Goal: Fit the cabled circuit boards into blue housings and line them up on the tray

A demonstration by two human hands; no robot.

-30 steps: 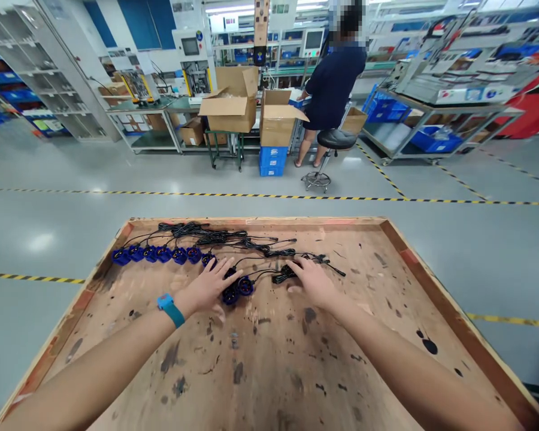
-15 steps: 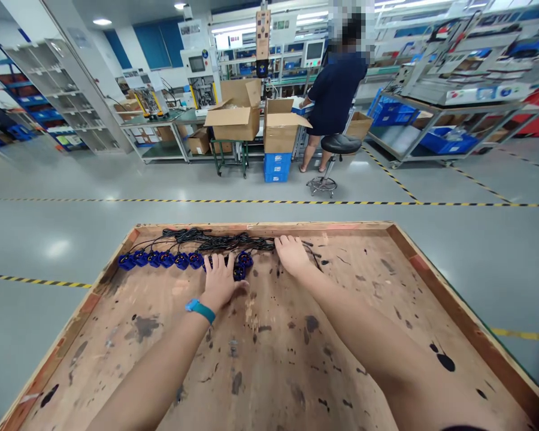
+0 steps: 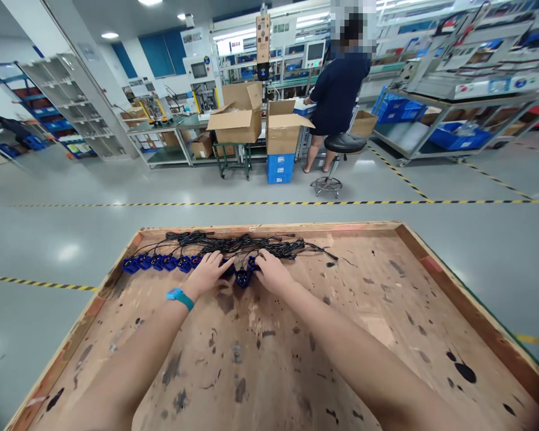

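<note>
A row of dark blue parts (image 3: 157,261), each with a black cable, runs along the far left of a shallow wooden tray (image 3: 269,335). My left hand (image 3: 208,273) rests over the row's right end, fingers stretched and thumb apart, covering some parts. Just right of it one blue part (image 3: 241,277) lies tilted, its face with yellow bits turned up. The fingers of my right hand (image 3: 273,272) are bent round another blue part (image 3: 252,263), partly hidden by them. Behind both hands lie bundled black cables (image 3: 233,244), with loose ends reaching right.
The tray has a raised wooden rim (image 3: 323,227) and dark stains. Across a taped floor line stand open cardboard boxes (image 3: 284,134), blue crates (image 3: 279,168) and a black stool (image 3: 345,142). A person in dark clothes (image 3: 339,90) works there, facing away.
My right hand has left the cables and come left and nearer to a blue part. My left hand has shifted slightly left, uncovering the tilted part. The view has moved a little.
</note>
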